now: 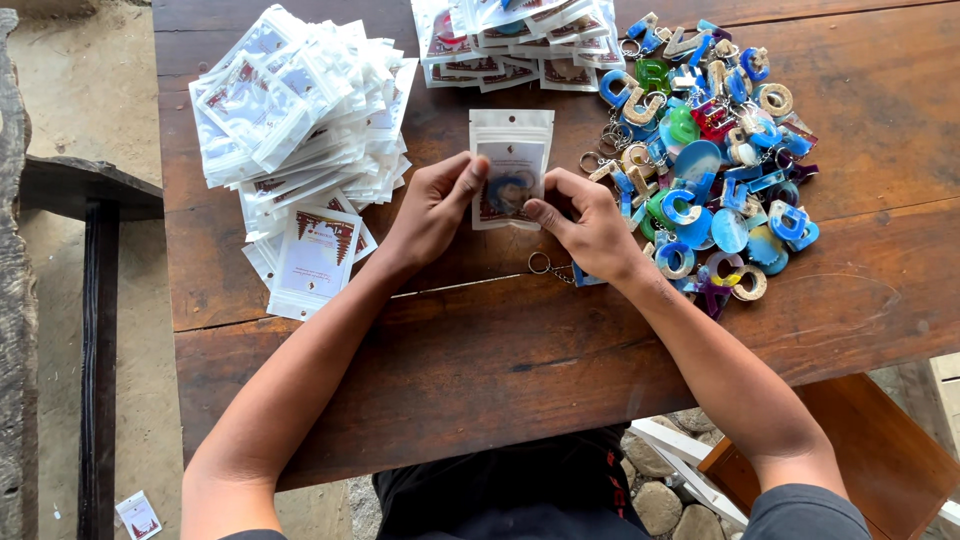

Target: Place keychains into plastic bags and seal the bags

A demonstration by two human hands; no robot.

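Pouch: a small white pouch (511,168) with a clear window is lying flat on the table (560,350), near the middle of its far half; a blue piece is showing through the window.
Left hand: the left hand (432,208) is pressing on the pouch's left edge, its fingers (468,177) curling closed against it.
Right hand: the right hand (590,228) is pinching the pouch's lower right corner, fingers closing on it.
Key ring: a metal key ring (540,263) is lying just below the pouch, partly under the right hand.
Keychain pile: a heap of letter-shaped keychains (715,150) in blue, green and wood tones is sitting just right of the pouch.
Empty pouches: a loose stack of white pouches (300,130) is lying left of the pouch, well apart from it.
Filled pouches: another stack of pouches (520,40) is resting beyond the pouch, at the table's far edge.
Floor: one stray pouch (138,516) is lying on the floor far left of the table.
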